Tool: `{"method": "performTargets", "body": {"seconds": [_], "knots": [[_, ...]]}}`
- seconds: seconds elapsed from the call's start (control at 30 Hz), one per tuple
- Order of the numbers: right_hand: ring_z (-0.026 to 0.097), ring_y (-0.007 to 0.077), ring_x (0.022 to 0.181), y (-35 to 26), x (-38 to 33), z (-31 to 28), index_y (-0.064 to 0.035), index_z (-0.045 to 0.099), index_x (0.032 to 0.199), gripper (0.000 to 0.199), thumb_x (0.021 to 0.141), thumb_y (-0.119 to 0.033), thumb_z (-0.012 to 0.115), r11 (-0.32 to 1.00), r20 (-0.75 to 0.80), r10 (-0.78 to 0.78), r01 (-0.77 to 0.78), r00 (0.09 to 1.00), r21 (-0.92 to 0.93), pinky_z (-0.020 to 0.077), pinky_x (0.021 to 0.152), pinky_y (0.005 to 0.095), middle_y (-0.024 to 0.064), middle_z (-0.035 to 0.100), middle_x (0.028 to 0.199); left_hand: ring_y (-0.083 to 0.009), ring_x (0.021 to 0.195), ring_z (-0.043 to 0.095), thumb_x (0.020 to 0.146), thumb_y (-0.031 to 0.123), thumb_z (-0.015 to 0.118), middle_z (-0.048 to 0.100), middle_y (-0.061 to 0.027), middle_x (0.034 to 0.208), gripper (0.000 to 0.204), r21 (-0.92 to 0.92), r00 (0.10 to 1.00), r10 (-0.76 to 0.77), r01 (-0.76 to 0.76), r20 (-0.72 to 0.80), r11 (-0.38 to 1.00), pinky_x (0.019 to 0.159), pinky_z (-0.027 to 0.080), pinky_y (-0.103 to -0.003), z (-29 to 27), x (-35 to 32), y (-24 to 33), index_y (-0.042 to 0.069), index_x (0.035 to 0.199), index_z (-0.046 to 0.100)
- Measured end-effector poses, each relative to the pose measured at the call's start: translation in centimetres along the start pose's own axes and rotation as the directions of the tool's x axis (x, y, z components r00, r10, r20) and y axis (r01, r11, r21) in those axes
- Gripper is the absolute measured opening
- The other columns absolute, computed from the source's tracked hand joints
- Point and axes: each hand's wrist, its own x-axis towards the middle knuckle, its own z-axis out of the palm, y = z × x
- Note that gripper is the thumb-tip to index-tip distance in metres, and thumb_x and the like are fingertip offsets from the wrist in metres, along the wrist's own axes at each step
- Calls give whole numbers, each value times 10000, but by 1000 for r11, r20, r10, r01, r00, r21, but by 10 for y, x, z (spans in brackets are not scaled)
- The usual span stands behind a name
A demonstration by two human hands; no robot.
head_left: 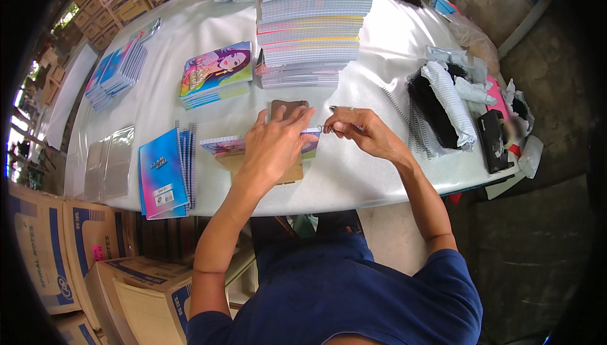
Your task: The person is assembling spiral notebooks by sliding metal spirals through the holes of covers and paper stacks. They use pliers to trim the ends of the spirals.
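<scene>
Closest to the camera, cardboard boxes are stacked at the lower left, below the edge of the white table. Just past that edge, the left hand is laid flat, fingers spread, pressing down on a small notebook that lies on a brown board (most of its cover is hidden by the hand). The notebook's long axis runs left to right, and its open binding end points right, toward the right hand. That hand is pinched shut on a wire spiral coil, held right at the notebook's right end, so the right hand is the nearer one to the binding edge. A bound blue notebook pile sits to the left. Farther right, loose black and white coils are heaped. At the far end, a tall stack of unbound pads is piled.
</scene>
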Motion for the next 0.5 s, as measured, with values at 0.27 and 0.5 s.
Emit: {"method": "performTargets", "body": {"seconds": [0.27, 0.5], "knots": [[551, 227, 697, -9, -4, 2, 22, 610, 944, 159, 945, -128, 557, 966, 34, -122, 126, 992, -224, 455, 664, 357, 116, 602, 786, -328, 1200, 554, 878, 338, 613, 589, -40, 1305, 523, -15, 1000, 13, -12, 9, 1000, 1034, 408, -486, -3, -2, 3, 180, 1362, 494], [545, 195, 556, -23, -6, 1, 31, 573, 837, 162, 935, -97, 565, 979, 150, -63, 90, 987, -183, 445, 572, 361, 96, 606, 700, -330, 1150, 575, 850, 355, 642, 599, -59, 1276, 559, -54, 983, 110, -119, -146, 991, 955, 465, -446, -5, -8, 17, 150, 1352, 507]]}}
